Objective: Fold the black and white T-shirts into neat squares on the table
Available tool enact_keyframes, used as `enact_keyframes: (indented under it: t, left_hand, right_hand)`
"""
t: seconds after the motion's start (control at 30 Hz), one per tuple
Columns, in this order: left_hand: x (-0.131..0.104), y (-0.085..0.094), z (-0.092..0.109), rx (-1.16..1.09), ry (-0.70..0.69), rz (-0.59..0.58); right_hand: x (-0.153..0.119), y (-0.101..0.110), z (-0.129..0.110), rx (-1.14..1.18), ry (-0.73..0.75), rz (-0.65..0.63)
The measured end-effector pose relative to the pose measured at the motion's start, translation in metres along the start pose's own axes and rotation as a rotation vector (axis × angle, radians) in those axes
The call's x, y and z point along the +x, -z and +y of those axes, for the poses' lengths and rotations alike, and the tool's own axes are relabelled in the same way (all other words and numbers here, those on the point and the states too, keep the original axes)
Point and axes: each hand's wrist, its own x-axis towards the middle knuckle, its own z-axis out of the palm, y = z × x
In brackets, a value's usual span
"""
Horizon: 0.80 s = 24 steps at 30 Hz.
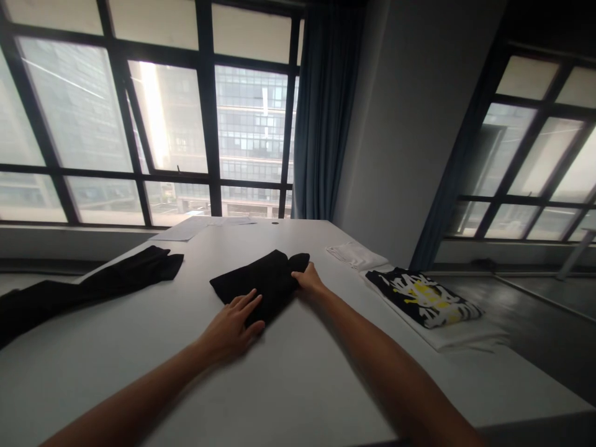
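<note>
A folded black cloth (263,276) lies on the white table (274,385) in front of me. My left hand (235,326) rests on its near left part, palm down with the fingers apart. At the cloth's right edge my right hand (308,278) pinches the fabric between thumb and fingers. The far right corner of the cloth is bunched up beside that hand. The underside of the cloth is hidden.
Another black garment (116,270) stretches along the table's left side. Near the right edge lie a folded white cloth (356,254) and a black printed garment (428,298) on white fabric (447,338). Paper sheets (184,230) lie at the far left.
</note>
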Motion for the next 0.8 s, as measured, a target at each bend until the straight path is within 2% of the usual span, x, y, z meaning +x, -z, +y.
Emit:
enact_keyframes:
  t: [0.1,0.2,0.33,0.4,0.5,0.57,0.63,0.67,0.7,0.73,0.8]
  left_hand:
    - [0.001,0.001,-0.013,-0.025,0.010,0.054]
    - [0.003,0.000,-0.024,-0.017,0.028,0.027]
    - [0.003,-0.007,-0.030,-0.019,-0.006,-0.008]
    - [0.002,-0.011,-0.030,-0.018,-0.033,0.002]
    - [0.001,-0.014,-0.030,-0.002,-0.060,0.034]
    - [0.002,-0.015,-0.030,0.013,-0.071,0.058]
    - [0.002,-0.015,-0.031,0.026,-0.081,0.067]
    - [0.003,-0.016,-0.031,0.030,-0.082,0.069]
    - [0.003,-0.016,-0.031,0.032,-0.083,0.067]
    - [0.003,-0.017,-0.031,0.032,-0.085,0.063]
    - [0.002,-0.018,-0.028,0.030,-0.081,0.057]
  right_hand:
    - [0.033,0.019,-0.014,-0.229,0.140,0.181]
    - [0.068,0.042,-0.030,-0.302,0.301,0.219]
    - [0.120,0.071,-0.046,-0.285,0.510,0.275]
    - [0.147,0.093,-0.051,-0.231,0.585,0.353]
    - [0.180,0.143,-0.046,-0.148,0.607,0.543]
    - [0.191,0.183,-0.031,-0.156,0.518,0.701]
    - [0.192,0.217,-0.007,-0.274,0.298,0.836]
    - [0.189,0.230,0.007,-0.360,0.142,0.860]
    - [0.184,0.240,0.021,-0.470,-0.020,0.824]
    - [0.179,0.245,0.034,-0.605,-0.140,0.716]
    - [0.167,0.245,0.057,-0.770,-0.199,0.521]
